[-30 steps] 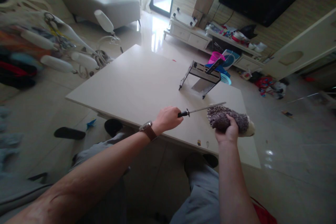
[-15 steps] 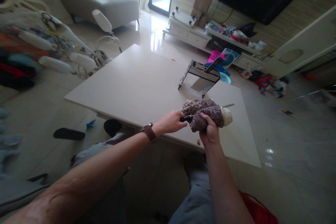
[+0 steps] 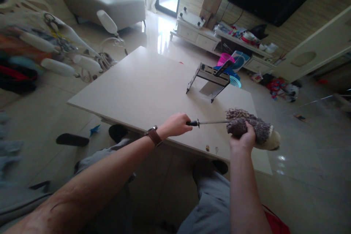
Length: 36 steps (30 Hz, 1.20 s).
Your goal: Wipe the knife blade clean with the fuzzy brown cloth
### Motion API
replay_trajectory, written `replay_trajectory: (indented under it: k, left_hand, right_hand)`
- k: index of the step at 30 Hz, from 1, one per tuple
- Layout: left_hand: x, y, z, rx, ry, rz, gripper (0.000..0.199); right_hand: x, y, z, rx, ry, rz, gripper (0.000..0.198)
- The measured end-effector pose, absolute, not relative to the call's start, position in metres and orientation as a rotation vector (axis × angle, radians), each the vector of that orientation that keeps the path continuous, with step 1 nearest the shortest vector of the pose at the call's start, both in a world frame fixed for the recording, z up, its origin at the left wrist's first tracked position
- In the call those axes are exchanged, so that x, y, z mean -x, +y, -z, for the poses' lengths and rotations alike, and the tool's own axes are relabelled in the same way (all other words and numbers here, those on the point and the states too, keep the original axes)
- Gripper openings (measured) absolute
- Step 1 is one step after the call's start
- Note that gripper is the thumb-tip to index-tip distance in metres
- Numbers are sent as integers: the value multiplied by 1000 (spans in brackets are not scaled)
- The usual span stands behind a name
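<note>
wiping of sharpening rod (image 3: 212,121), gripped by left hand (image 3: 175,124), with cloth (image 3: 252,128) clenched in right hand (image 3: 242,139); next, steady pull along rod is called for

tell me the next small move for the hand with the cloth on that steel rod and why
Probably draw the cloth back along the rod toward the black handle. The right hand has the cloth bunched around the rod's far end, the bare length between cloth and handle shows, and the left hand grips the handle over the table, steadying it for another pass.
</note>
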<state>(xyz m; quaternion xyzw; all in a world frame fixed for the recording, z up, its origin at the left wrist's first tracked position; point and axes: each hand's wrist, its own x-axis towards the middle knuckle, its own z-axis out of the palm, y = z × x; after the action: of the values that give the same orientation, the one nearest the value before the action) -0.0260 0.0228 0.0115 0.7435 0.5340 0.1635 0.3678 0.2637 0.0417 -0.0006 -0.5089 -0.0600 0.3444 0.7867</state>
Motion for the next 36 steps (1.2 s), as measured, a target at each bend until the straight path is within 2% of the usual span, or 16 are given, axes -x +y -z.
replay_trajectory:
  k: [4, 9, 16, 27, 36]
  left_hand:
    - [24, 24, -7, -1727, 1382, -517, 26]
    - [19, 26, -3, -1491, 1222, -659, 34]
    - [12, 21, -5, -1346, 975, -505, 27]
    - [11, 18, -9, -1383, 904, -521, 23]
    - [12, 21, -6, -1864, 1325, -538, 24]
  right_hand:
    - [-260, 39, 3, 1130, -178, -798, 34]
    - [-217, 27, -6, 1118, -349, -1051, 38]
    - [-164, 10, -4, 1154, -494, -1302, 34]
    - [-156, 8, -6, 1170, -491, -1153, 43]
    - [-166, 16, -7, 1119, -431, -1023, 50]
